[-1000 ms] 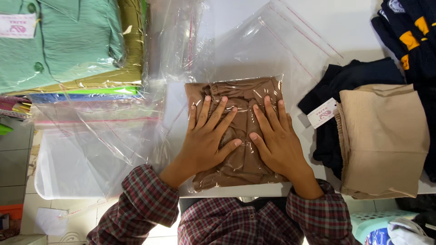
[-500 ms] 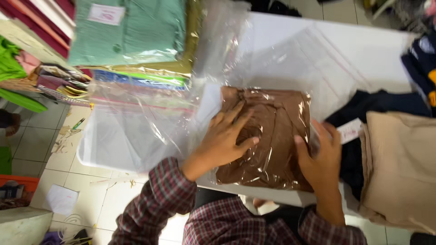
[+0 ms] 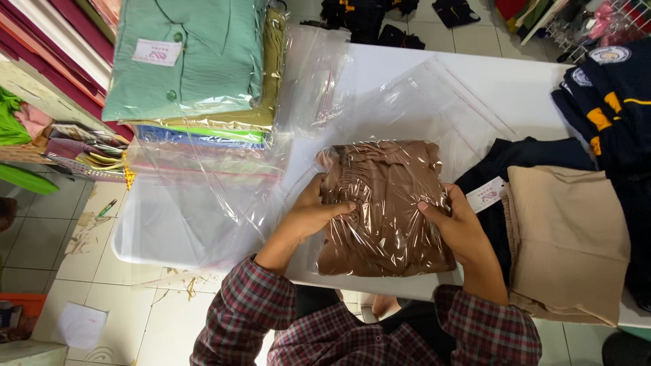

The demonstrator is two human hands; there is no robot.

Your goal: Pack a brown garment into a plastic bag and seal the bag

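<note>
The folded brown garment sealed in its clear, crinkly plastic bag [image 3: 386,207] lies flat near the front edge of the white surface [image 3: 522,88], directly ahead of the person and squarely between both hands; its long axis runs away from the body, slightly tilted; the left hand [image 3: 313,211] is clamped on the bag's left edge, thumb over the top and fingers curled beneath; the right hand [image 3: 461,227] grips the right edge the same way, thumb pressing the plastic; neither is nearer, both touch it; the forearms in plaid sleeves [image 3: 251,305] angle inward from the body; loose clear bags [image 3: 203,196] lie just left, a folded beige garment [image 3: 569,230] just right.
</note>
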